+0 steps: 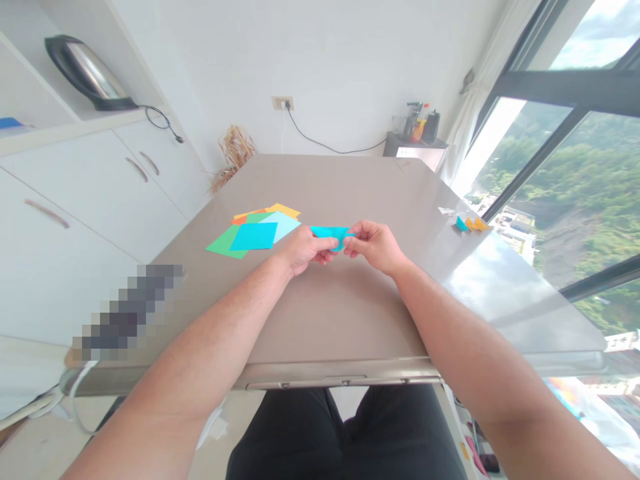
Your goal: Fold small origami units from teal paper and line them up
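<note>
A folded piece of turquoise paper (327, 232) is held just above the table between both hands. My left hand (307, 250) pinches its left and lower part, thumb across the front. At the right end, my right hand (371, 245) grips an edge with thumb and fingertips. Part of the paper is hidden behind the fingers. Left of my left hand lies a fanned-out group of paper sheets: a turquoise sheet (254, 236) on top, a green sheet (225, 243), a pale blue sheet (285, 225) and orange-yellow sheets (284, 210).
Small folded turquoise and orange paper pieces (470, 224) sit near the right edge of the grey-brown table (330, 187). A pixelated dark object (133, 313) lies at the left edge. Beyond stand a kettle (90, 73) on a shelf, dried stalks (235, 153) and a window on the right.
</note>
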The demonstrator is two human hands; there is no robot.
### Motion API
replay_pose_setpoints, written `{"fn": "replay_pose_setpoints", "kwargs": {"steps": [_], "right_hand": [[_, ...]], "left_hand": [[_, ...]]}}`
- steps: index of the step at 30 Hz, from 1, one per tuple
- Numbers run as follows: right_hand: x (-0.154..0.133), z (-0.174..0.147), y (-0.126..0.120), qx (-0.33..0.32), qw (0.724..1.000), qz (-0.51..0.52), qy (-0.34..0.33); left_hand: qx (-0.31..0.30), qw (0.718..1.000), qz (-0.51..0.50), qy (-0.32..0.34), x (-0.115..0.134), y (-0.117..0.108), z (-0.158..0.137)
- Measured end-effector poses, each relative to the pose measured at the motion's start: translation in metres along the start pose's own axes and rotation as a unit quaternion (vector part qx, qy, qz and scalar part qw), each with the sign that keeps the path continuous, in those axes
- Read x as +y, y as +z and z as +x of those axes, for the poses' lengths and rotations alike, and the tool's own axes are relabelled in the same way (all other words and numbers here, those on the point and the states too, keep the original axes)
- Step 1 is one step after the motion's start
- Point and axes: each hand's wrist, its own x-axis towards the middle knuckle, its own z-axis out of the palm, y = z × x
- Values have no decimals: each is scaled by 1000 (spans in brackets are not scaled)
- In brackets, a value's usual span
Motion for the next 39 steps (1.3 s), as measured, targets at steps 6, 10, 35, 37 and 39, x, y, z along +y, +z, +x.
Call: {"fn": "replay_pose_setpoints", "kwargs": {"steps": [6, 10, 35, 37, 39], "right_hand": [[2, 2, 3, 28, 999, 30, 14], [3, 2, 6, 47, 998, 37, 15], [-1, 1, 13, 86, 991, 99, 18], [-1, 2, 13, 86, 991, 102, 16], [0, 2, 13, 87, 991, 105, 13]], "left_hand": [[19, 999, 2, 30, -1, 8, 0], [20, 999, -1, 48, -2, 12, -1], [17, 993, 4, 114, -1, 26, -6], [24, 993, -1, 114, -2, 27, -5], [31, 994, -4, 109, -3, 26, -4]]}}
